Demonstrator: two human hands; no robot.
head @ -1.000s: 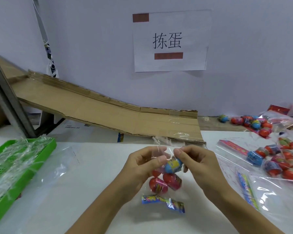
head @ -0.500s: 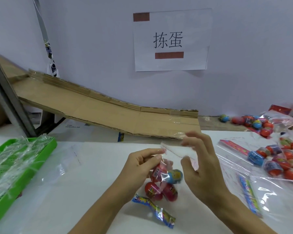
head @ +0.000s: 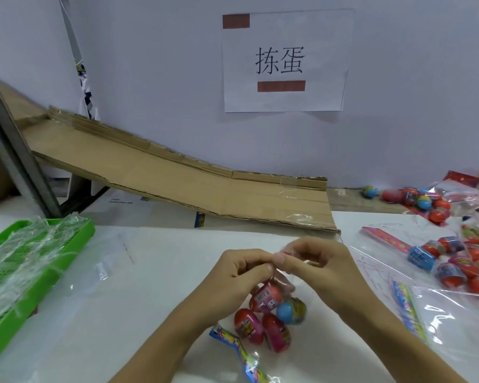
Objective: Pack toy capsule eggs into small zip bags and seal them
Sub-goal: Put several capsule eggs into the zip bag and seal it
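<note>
- A green tray (head: 75, 230) of clear film is sitting at your far left on the white table (head: 150, 272).
- Your left hand (head: 241, 275) is pinching the zip bag (head: 284, 283) top.
- Four capsule eggs (head: 268, 319) are hanging inside it, just above the table.
- Your right hand (head: 324, 266) is pinching the same top edge.
- Loose eggs (head: 451, 261) are lying on plastic at your right.

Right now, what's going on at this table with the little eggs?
A person is bagging toy capsule eggs. Both hands, the left hand and the right hand, pinch the top of a small zip bag that holds three red eggs and a blue egg, apparently pressing the seal. More eggs lie to the right, and a green tray of clear bags to the left.
</note>
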